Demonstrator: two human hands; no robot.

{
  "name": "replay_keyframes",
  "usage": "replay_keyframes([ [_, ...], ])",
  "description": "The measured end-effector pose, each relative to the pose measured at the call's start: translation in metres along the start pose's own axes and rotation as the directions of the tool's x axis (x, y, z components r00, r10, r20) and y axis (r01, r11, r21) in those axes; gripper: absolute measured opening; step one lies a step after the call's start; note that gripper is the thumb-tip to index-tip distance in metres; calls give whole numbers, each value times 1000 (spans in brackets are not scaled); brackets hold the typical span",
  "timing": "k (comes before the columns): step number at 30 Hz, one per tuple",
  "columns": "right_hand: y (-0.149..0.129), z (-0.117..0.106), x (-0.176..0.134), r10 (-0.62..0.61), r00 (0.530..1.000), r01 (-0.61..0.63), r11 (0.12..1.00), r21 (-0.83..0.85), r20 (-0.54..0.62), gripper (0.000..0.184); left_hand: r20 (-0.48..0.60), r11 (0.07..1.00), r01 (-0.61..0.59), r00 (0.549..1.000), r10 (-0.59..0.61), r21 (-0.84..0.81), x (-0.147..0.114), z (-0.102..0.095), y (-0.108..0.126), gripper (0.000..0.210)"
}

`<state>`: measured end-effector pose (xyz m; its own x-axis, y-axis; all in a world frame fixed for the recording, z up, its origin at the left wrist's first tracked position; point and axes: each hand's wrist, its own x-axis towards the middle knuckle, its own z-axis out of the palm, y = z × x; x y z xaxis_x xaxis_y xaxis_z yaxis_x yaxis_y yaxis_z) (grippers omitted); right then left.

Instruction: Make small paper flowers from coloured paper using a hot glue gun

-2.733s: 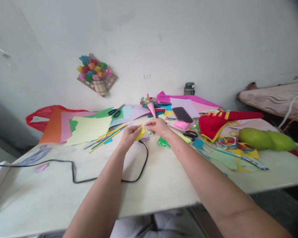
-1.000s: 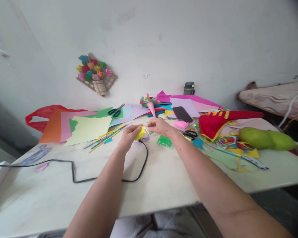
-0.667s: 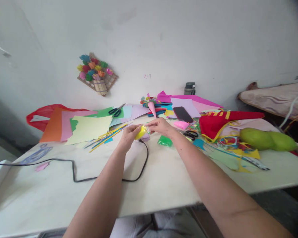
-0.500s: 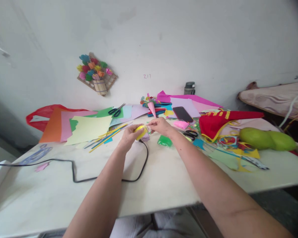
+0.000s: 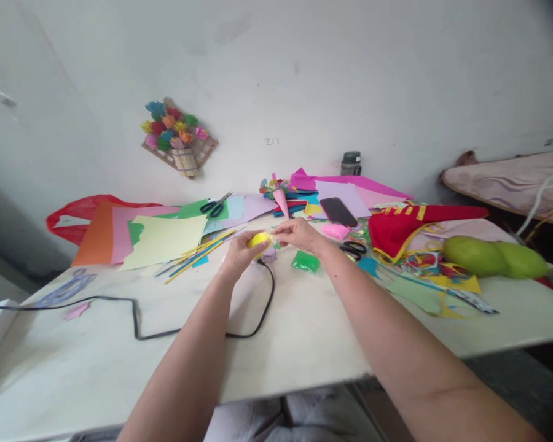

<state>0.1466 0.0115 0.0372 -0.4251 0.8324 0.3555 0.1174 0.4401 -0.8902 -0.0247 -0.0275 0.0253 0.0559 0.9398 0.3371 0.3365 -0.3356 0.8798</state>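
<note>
My left hand [image 5: 239,250] is closed around a small yellow packet [image 5: 258,239], which looks like soft clay in clear plastic. With thumb and fingers, my right hand [image 5: 297,235] pinches the clear wrapper at the packet's right end. Both hands are held over the middle of the table. A green packet [image 5: 305,262] of similar look lies just right of them, and a pink packet [image 5: 335,231] sits farther back. Below the hands, a black cord [image 5: 273,293] runs up to something mostly hidden behind my left hand.
Coloured paper sheets [image 5: 170,239] and scissors [image 5: 215,207] lie at the back left, near thin paper strips [image 5: 198,258]. On the right are a phone [image 5: 338,212], a second pair of scissors [image 5: 352,248], red cloth [image 5: 396,230], green fruit [image 5: 474,256] and a cutter knife [image 5: 475,301].
Almost nothing differs. Both hands keep their hold on the yellow packet and its wrapper, and the view has shifted very slightly.
</note>
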Motion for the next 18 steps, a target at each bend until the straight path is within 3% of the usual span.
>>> replay_keyframes([
  [11, 2, -11, -1, -17, 992, 16, 1000, 9, 124, 14, -33, 1000, 14, 999, -14, -5, 1, 2, 2, 50],
  [18, 3, -8, 0, -25, 995, 31, 998, -57, 97, 22, -17, 1000, 3, 1000, -3, 25, 1, 0, 1, 49],
])
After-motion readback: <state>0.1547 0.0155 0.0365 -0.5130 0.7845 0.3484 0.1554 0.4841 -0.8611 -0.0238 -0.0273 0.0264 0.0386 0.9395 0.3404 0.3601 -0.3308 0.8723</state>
